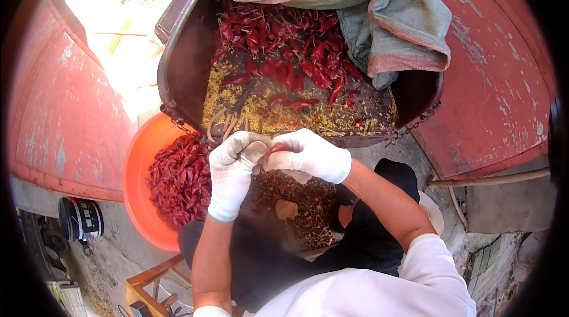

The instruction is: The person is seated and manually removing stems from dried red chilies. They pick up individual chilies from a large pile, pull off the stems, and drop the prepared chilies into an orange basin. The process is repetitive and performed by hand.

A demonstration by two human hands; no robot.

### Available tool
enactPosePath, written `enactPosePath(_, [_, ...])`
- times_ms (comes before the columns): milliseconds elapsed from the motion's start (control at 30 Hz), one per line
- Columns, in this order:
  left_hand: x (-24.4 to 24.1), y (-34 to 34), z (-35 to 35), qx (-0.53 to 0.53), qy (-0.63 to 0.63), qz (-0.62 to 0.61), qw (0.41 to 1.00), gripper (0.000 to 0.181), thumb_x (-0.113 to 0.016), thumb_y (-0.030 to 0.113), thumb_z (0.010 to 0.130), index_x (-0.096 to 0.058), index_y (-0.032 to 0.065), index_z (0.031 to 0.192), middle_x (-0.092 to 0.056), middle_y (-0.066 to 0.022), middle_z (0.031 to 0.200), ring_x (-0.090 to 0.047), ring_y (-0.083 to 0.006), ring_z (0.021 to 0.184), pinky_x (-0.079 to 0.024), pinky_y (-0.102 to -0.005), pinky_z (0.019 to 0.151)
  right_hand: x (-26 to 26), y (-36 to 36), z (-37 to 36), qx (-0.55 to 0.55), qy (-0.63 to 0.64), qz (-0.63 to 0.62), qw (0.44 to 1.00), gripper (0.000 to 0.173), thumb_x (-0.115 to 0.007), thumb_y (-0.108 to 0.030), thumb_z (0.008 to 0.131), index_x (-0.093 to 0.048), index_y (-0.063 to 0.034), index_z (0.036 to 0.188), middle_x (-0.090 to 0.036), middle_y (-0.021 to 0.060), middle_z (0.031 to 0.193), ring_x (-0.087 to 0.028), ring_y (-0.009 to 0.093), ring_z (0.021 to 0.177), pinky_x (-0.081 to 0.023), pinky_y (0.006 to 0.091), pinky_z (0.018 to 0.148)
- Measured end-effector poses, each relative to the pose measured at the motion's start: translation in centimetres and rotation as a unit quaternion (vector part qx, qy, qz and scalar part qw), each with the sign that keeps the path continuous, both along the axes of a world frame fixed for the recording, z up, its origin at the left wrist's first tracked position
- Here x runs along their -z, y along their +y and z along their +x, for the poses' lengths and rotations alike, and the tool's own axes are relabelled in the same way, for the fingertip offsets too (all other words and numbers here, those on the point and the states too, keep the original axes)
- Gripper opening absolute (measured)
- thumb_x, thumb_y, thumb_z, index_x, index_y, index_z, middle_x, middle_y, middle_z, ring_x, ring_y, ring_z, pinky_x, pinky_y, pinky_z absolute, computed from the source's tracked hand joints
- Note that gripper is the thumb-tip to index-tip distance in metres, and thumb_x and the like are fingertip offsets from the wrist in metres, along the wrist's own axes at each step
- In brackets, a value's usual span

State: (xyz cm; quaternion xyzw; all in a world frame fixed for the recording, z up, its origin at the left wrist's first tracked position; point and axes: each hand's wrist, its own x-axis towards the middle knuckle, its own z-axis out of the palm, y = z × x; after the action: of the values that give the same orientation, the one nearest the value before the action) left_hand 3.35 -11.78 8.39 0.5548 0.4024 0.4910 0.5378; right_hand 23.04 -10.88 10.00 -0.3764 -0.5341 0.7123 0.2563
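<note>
My right hand [306,155], in a white glove, holds a dried red chili pepper [278,149] between thumb and fingers. My left hand [235,163], gloved and stained at the fingertips, meets it with fingers pinched together; whether it grips the pepper's end or stem is hidden. Just beyond both hands, a dark red metal tray cart [178,68] holds whole dried chilies [315,72] and scattered yellow seeds [266,115]. The curved handles of a tool, perhaps scissors [215,123], lie at its near edge. To the left, an orange plastic basin [138,201] holds many red chilies [180,179].
A grey-green woven sack [400,19] drapes over the cart. Below my hands lie stems and chili scraps [311,210]. Red doors [493,72] flank the cart. A black bucket [84,219] and a wooden stool frame [149,288] stand left; a wooden stick [493,180] lies right.
</note>
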Motion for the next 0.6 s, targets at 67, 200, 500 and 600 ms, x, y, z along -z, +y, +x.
enactPosePath(67, [0.2,-0.2,0.0,0.000,0.043,-0.014,0.999,0.023,-0.068,0.026,0.098,-0.070,0.0028,0.099,-0.063,0.0012,0.073,-0.052,-0.0053,0.058,-0.041,-0.0215,0.053,0.9,0.2,0.0,-0.009,-0.051,0.120,0.991,0.023,-0.068,-0.028,0.094,-0.068,-0.0059,0.088,-0.060,-0.0006,0.071,-0.054,0.009,0.064,-0.045,0.0276,0.060])
enactPosePath(200, [0.5,0.1,0.9,-0.009,-0.038,-0.169,0.985,0.023,-0.066,0.026,0.099,-0.066,0.0039,0.091,-0.056,0.0022,0.065,-0.049,-0.0058,0.050,-0.038,-0.0214,0.044,3.1,-1.4,-1.5,-0.227,-0.311,0.446,0.808,0.018,-0.068,-0.031,0.089,-0.072,-0.0137,0.088,-0.071,0.0113,0.082,-0.070,0.031,0.076,-0.054,0.0412,0.068])
enactPosePath(500, [2.0,1.6,0.1,-0.076,0.012,-0.024,0.997,0.056,-0.063,0.048,0.098,-0.065,-0.0044,0.117,-0.069,-0.0092,0.096,-0.066,-0.0160,0.087,-0.053,-0.0312,0.082,0.9,0.6,1.0,0.076,-0.101,0.110,0.986,0.061,-0.063,-0.010,0.094,-0.039,-0.0047,0.149,-0.071,0.0143,0.097,-0.068,0.017,0.086,-0.054,0.0324,0.081])
enactPosePath(600, [2.5,1.2,0.8,0.036,0.007,-0.051,0.998,0.052,-0.067,0.033,0.098,-0.056,-0.0051,0.132,-0.067,-0.0086,0.115,-0.064,-0.0119,0.096,-0.053,-0.0273,0.088,3.8,0.7,0.0,0.172,-0.137,0.294,0.930,0.075,-0.068,-0.017,0.090,-0.030,-0.0017,0.153,-0.071,0.0230,0.095,-0.071,0.032,0.082,-0.054,0.0398,0.078])
